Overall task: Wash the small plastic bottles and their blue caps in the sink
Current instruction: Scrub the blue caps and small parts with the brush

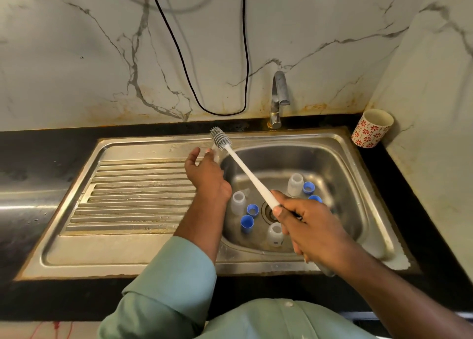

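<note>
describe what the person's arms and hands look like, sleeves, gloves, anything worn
Both hands, left hand and right hand, are bare: no gloves, rings or watch visible. The left arm wears a pale green sleeve pushed up the forearm; the right forearm shows no sleeve.

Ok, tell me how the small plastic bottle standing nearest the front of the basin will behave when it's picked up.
The bottle looks like thin translucent plastic and empty, so it is probably light and easily tipped. It stands in the steel sink, which may be wet, so it could be slippery. Being round, it would likely roll if knocked over.
</note>
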### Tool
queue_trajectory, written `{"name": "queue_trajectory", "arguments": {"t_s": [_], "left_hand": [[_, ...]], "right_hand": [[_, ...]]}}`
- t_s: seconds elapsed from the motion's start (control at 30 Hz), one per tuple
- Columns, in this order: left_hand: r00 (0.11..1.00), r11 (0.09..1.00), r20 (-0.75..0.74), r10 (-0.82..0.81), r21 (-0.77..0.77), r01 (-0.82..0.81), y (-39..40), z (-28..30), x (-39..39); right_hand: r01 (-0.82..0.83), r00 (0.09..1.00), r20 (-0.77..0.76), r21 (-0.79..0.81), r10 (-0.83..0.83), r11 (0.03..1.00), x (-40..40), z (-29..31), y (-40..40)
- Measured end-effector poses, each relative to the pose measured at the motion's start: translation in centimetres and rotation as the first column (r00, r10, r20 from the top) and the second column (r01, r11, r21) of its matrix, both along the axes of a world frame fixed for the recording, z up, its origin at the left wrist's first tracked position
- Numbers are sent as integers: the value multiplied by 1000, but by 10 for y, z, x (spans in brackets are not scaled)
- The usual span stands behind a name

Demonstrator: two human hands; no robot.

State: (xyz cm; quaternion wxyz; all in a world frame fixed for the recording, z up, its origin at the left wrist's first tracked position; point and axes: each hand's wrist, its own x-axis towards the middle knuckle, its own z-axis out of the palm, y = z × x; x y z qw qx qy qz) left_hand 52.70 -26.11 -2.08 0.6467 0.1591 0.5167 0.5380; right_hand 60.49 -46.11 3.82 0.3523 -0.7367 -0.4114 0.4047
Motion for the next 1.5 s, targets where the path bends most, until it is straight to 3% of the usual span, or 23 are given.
{"name": "queue_trajectory", "arguments": {"t_s": [0.2, 0.3, 0.43, 0.57, 0.63, 0.77, 0.87, 1.07, 1.2, 1.27, 1.4, 1.5], "left_hand": [[995, 991, -57, -86, 97, 91, 2, 5, 2], [992, 985, 38, -120, 126, 115, 6, 9, -4], [946, 944, 113, -304, 166, 284, -3, 10, -7], [961, 983, 211, -181, 70, 170, 8, 6, -18], [946, 980, 259, -195, 28, 195, 10, 4, -21], [954, 961, 134, -267, -39, 275, 5, 3, -14], [947, 952, 96, -306, -1, 308, 11, 5, -10], [877, 949, 389, -283, -17, 314, 4, 11, -9], [836, 932, 439, -329, 9, 362, 2, 8, -7], [867, 959, 425, -260, 10, 283, 6, 8, -6], [905, 959, 327, -272, 14, 283, 1, 11, 4], [914, 973, 351, -201, -37, 228, 9, 13, 5]], "right_hand": [[21, 1000, -2, -15, -21, 1000, -1, 5, 3], [-5, 1000, 2, -15, 5, 1000, -2, 6, -1], [49, 999, 16, -20, -49, 999, 1, 2, 4], [-33, 998, 58, -20, 34, 999, 1, -1, -3], [-42, 994, 96, -17, 44, 999, 3, -3, -7], [-63, 991, 120, 19, 60, 998, -2, -3, -11], [-44, 993, 115, 59, 37, 997, -3, -5, -11], [8, 999, 39, 14, -9, 1000, 0, -2, -22], [29, 996, 83, -28, -27, 999, 4, -6, -24], [-2, 997, 78, -49, 6, 999, 5, -11, -28], [40, 998, 41, 10, -40, 999, 4, -15, -20], [-4, 994, 112, 7, 3, 1000, 4, -18, -21]]}}
